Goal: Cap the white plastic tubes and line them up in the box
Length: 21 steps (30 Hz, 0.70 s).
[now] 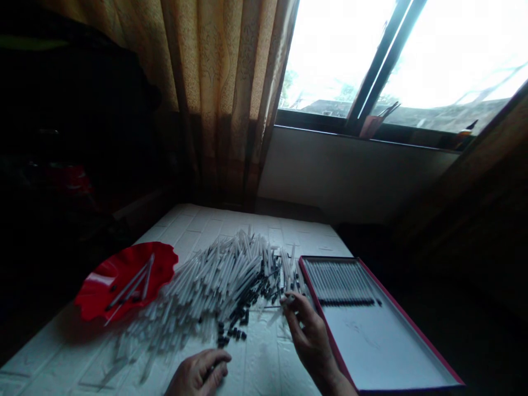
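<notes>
At the near edge of the table, my left hand point(200, 374) is closed with its fingers curled; a small dark thing may be between thumb and fingers, but I cannot make it out. My right hand point(309, 333) pinches a blurred, clear pen barrel point(274, 318) just left of the box. A thin dark stick lies by its fingertips. Ahead of both hands spreads a large heap of clear pen barrels point(214, 275), with dark refills mixed in on its right side. Several small black caps point(233, 333) are scattered between the hands.
A shallow red-rimmed box point(396, 352) stands at the right, a row of pens point(340, 280) lined up in its far end. On the left is a wavy-edged red bowl point(93, 294) with a few pens in it. Beyond the white brick-patterned table point(190, 217) are a curtain and window.
</notes>
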Motion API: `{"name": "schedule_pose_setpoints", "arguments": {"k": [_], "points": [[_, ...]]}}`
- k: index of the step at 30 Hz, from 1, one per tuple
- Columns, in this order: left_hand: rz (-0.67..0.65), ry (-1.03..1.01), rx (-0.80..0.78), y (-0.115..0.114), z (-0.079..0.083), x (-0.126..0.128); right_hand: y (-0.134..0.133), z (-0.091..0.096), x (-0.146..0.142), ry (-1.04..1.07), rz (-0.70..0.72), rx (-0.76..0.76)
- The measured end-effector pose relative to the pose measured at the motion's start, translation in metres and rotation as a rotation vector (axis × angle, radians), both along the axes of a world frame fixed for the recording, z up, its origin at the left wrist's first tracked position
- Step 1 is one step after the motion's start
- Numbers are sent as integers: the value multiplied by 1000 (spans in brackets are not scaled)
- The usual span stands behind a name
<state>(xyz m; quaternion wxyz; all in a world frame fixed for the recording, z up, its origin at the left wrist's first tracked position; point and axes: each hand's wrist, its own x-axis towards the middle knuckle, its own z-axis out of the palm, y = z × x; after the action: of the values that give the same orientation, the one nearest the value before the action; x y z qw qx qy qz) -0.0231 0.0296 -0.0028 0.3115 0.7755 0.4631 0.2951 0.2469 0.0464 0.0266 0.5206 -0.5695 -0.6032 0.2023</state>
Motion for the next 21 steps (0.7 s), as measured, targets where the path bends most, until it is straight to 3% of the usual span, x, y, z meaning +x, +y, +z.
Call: {"name": "schedule_pose_setpoints", "arguments": {"k": [3,7,11,14,18,21], "points": [[17,81,-48,2,6,6,-13,-21,-5,429,-60,-130],[27,219,-53,7,18,22,-18,-44,-9,668,-103,-209],[20,348,27,19,38,51,-21,-57,-18,678,-168,-206],[42,514,69,34,51,80,-23,-61,-21,621,-114,-181],[72,656,82,51,52,109,-23,-61,-18,532,0,-158],[82,688,84,59,47,116,-23,-58,-15,464,53,-146]]}}
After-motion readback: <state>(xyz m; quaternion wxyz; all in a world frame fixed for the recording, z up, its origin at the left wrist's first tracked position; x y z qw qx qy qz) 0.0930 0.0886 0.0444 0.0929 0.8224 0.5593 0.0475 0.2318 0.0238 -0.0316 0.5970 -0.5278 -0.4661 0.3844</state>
